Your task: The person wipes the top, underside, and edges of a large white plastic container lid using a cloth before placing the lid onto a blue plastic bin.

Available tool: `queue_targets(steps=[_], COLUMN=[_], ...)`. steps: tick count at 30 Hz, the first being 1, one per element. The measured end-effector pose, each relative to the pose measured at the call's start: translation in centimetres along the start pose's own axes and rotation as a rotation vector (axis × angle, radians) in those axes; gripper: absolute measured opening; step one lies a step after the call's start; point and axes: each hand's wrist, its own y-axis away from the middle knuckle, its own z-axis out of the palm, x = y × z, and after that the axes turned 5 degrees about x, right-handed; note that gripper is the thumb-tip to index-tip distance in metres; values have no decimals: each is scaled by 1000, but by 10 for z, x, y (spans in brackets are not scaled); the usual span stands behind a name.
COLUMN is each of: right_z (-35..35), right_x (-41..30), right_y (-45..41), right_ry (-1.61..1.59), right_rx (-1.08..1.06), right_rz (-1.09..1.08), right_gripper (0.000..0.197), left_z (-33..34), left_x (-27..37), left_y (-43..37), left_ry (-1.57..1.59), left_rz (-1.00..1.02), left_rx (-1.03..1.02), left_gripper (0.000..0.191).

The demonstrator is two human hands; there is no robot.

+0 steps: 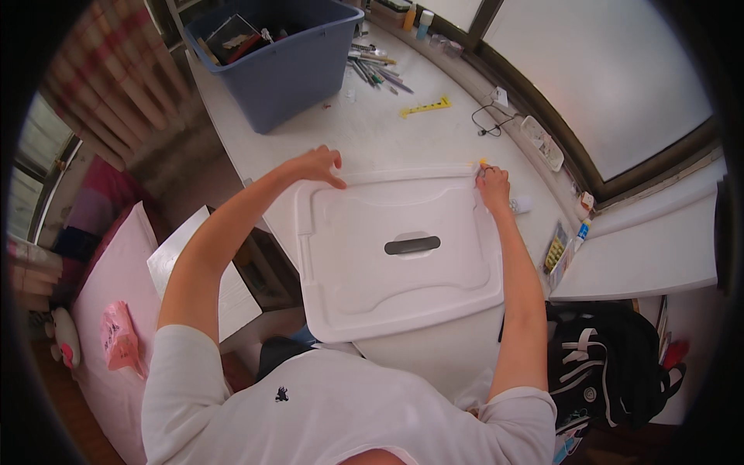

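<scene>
A white plastic storage-box lid (349, 250) with a dark grey handle (412, 245) in its middle lies before me, its near edge close to my shirt. My left hand (317, 165) is at the lid's far edge, thumb touching the rim and fingers spread above it. At the far right corner, the curled fingers of my right hand (494, 185) grip the lid's rim. Small yellow bits (481, 163) show just beyond that corner; their kind is unclear. Under the lid is a white desk (383, 139).
A blue-grey plastic bin (290, 75) with assorted items stands at the far left. Beyond the lid are pens (378, 72), a yellow strip (427, 107) and a black cable (491, 122). A black backpack (604, 360) sits at right, a pink plastic bag (119, 337) at left.
</scene>
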Motion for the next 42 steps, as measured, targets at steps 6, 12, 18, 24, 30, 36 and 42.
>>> queue_targets(steps=[6, 12, 18, 24, 30, 36, 42], right_z=[-16, -95, -203, -303, -258, -196, -181], right_x=[-19, -87, -140, -93, -39, -49, -38], right_y=[16, 8, 13, 24, 57, 119, 145], right_ry=[74, -227, -215, -355, -538, -776, -1031], right_rx=[-7, 402, 214, 253, 413, 340, 325], right_rz=[-14, -480, -730, -428, -244, -15, 119], right_gripper=[31, 23, 23, 24, 17, 29, 37], left_z=[-6, -67, -134, -147, -137, -110, -93], left_x=[37, 102, 162, 160, 153, 108, 82], left_y=[20, 72, 155, 223, 237, 253, 254], left_ry=[243, 353, 56, 172, 218, 343, 487], left_rz=[-220, 38, 68, 58, 107, 66, 52], left_rx=[-290, -173, 123, 343, 453, 574, 537], left_gripper=[60, 49, 36, 28, 26, 27, 30])
